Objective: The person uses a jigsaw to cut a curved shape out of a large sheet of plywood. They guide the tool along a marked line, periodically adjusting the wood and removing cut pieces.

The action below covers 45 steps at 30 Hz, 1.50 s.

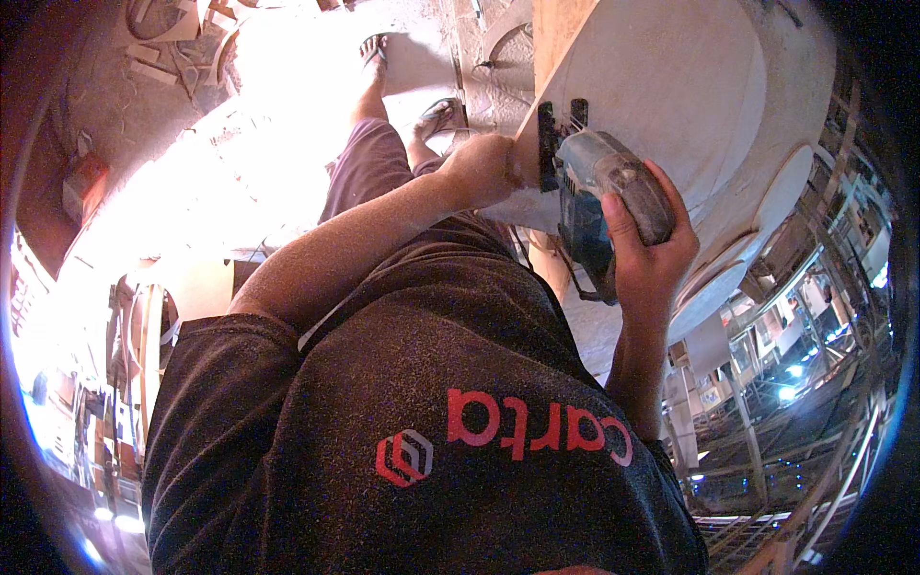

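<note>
My right hand (656, 230) is wrapped round the grip of a dusty jigsaw (589, 206) with a dark blue-grey body. Its black base plate (548, 149) lies against the edge of a large pale board (661, 86). The blade is too small to make out. Just left of the base plate, my left hand (482, 171) is closed at the board's near-left edge, with its fingertips partly hidden. Fine dust covers my left forearm and dark shirt.
My sandalled feet (374, 48) stand on a brightly lit floor. Curved wood offcuts (158, 24) lie at the far left, near an orange object (86, 182). A rounded pale panel (786, 187) and a cluttered frame structure (767, 383) are on the right.
</note>
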### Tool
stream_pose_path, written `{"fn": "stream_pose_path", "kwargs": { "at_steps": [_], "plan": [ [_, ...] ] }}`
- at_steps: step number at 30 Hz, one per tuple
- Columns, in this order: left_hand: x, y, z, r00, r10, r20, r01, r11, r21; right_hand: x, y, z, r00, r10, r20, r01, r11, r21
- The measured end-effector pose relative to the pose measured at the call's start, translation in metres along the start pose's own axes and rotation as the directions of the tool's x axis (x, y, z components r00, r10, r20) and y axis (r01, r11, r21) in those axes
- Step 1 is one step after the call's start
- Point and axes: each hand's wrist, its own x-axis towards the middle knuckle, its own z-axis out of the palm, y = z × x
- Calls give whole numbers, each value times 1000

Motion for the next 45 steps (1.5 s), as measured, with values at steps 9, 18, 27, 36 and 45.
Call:
{"fn": "stream_pose_path", "kwargs": {
  "at_steps": [9,18,27,36,45],
  "plan": [
    [-5,20,-14,1000,-10,23,9,999,37,3,-11,2,995,104,-6,-103,990,99],
    [1,-6,2,998,53,24,-54,997,49,7,-6,2,1000,14,-20,-14,1000,-9],
    [-2,11,-12,997,32,73,-35,998,42,10,-11,4,998,45,-48,-45,999,18],
    [-1,-6,3,999,27,27,-29,998,61,13,-14,7,996,64,-62,-61,997,46],
    [2,-17,13,1000,3,27,0,994,-113,15,-23,8,996,77,-53,-75,996,41]
  ]
}}
